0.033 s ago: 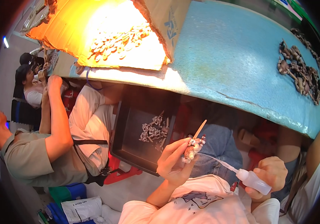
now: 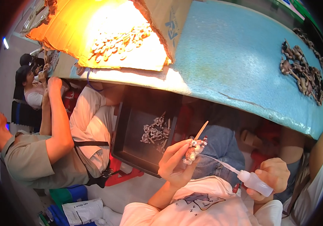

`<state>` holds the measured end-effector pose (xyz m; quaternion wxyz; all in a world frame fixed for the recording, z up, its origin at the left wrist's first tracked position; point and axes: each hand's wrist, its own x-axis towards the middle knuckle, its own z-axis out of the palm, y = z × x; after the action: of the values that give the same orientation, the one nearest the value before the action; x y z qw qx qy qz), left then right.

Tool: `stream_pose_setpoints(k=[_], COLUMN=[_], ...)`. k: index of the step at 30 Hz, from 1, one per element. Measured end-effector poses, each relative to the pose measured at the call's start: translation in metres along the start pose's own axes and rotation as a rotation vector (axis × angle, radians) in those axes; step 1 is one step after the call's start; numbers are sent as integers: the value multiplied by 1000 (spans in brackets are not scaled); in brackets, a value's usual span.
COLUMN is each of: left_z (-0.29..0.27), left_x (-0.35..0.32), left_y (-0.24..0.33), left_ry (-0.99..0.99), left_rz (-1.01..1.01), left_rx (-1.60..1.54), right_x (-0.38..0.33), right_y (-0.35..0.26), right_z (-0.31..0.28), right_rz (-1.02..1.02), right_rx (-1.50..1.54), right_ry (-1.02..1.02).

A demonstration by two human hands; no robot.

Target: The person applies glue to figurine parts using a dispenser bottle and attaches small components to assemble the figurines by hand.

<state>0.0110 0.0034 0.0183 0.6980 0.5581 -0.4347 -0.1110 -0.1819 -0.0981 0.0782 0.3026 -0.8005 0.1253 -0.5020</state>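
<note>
Between the fingertips and thumb of my left hand [image 2: 176, 162] is a small figurine [image 2: 192, 152], pale and brownish with reddish bits. A flat wooden stick [image 2: 201, 130] juts up from its top. My right hand [image 2: 273, 176] is wrapped round a small translucent squeeze bottle [image 2: 255, 182], tilted toward the left. Its long thin nozzle [image 2: 221, 162] reaches to the figurine's side; whether the tip touches it I cannot tell. Below the table's edge, to the left of my left hand, a black tray [image 2: 131, 152] holds several similar small pieces [image 2: 155, 130].
Along the far side runs a blue-topped table [image 2: 221, 49]. More figurines [image 2: 300, 69] lie at its right end. Brightly lit small parts [image 2: 120, 43] rest inside a cut cardboard box [image 2: 58, 28]. A co-worker [image 2: 37, 158] sits at the left; another person's arm [image 2: 321, 148] shows at the right.
</note>
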Motion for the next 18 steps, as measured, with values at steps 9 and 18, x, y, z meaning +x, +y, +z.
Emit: stream_pose_setpoints(k=[9, 18], left_z=[1, 0], left_x=[-1, -1], left_y=[2, 2], left_ry=[2, 15], left_rz=[-25, -10], left_rx=[9, 35], right_x=[-2, -2], right_y=[-1, 0], right_z=[-9, -2], right_rz=[-28, -2], right_rx=[-64, -131], right_ry=[-67, -46])
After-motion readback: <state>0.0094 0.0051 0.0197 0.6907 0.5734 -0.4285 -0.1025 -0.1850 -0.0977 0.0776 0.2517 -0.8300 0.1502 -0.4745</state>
